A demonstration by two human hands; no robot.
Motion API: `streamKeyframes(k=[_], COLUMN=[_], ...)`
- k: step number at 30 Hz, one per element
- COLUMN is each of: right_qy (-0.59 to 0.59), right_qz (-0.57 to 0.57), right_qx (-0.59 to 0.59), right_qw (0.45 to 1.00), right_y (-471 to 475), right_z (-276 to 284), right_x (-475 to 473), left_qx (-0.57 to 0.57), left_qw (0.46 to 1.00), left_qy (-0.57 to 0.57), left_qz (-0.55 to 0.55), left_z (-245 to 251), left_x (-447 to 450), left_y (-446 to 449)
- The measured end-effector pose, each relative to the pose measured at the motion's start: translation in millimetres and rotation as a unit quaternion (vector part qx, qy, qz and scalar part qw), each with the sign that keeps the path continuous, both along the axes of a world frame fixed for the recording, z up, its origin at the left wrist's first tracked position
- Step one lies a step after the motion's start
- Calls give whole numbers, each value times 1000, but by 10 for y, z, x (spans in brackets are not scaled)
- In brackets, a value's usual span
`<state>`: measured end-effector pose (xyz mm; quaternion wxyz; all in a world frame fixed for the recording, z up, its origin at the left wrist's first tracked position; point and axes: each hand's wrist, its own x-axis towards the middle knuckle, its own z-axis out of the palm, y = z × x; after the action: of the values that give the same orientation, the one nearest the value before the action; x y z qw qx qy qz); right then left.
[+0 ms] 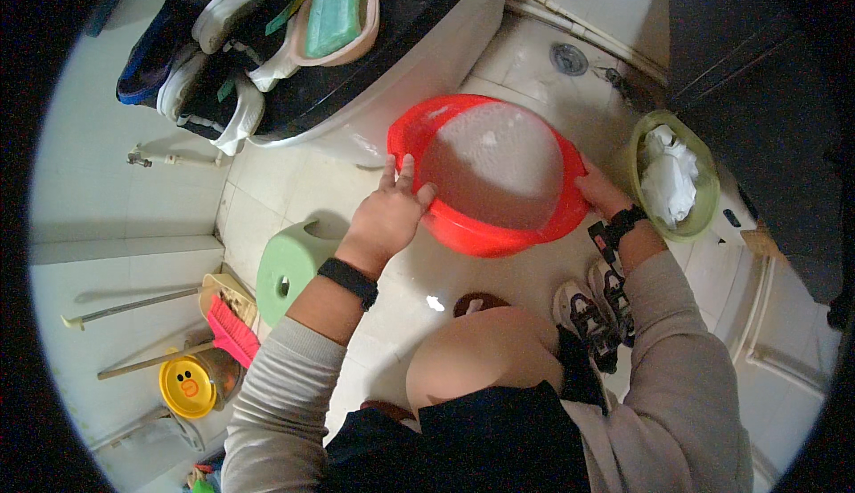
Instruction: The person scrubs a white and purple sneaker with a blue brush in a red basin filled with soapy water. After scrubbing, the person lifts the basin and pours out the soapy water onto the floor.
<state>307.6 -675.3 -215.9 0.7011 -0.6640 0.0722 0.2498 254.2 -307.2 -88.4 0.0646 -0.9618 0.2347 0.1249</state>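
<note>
A red plastic basin (481, 242) with soapy-looking, cloudy water (494, 166) in it is between my two hands. My left hand (389, 216) grips its left rim, fingers spread along the outside and the thumb over the edge. On the opposite side, my right hand (600, 189) holds the right rim, its fingers partly hidden. The basin is in front of my knees above the tiled floor; whether its base touches the floor cannot be seen. White foam floats on the water.
Several shoes (230, 15) and a pink dish (371, 32) with green soap (334, 17) sit on a black-topped ledge (334, 92). A green stool (270, 279) stands left, near a broom (230, 333). A yellow-green basin (708, 192) with white cloth (668, 176) is right. Sneakers (581, 319) lie near my leg.
</note>
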Motion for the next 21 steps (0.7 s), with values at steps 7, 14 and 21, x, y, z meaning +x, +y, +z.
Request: streamKeyframes(k=[7, 14, 21], right_qy=[24, -32, -10], right_qz=[-12, 0, -8], right_qx=[5, -55, -72], right_qw=[1000, 998, 997], right_y=[38, 76, -47], right_z=[67, 157, -146], right_x=[-16, -67, -21], left_qx=[26, 33, 39], left_qw=[999, 999, 999], left_qy=[20, 14, 15], left_qz=[-2, -10, -22], left_z=[55, 55, 80], left_x=[-34, -64, -60], left_y=[-24, -38, -15])
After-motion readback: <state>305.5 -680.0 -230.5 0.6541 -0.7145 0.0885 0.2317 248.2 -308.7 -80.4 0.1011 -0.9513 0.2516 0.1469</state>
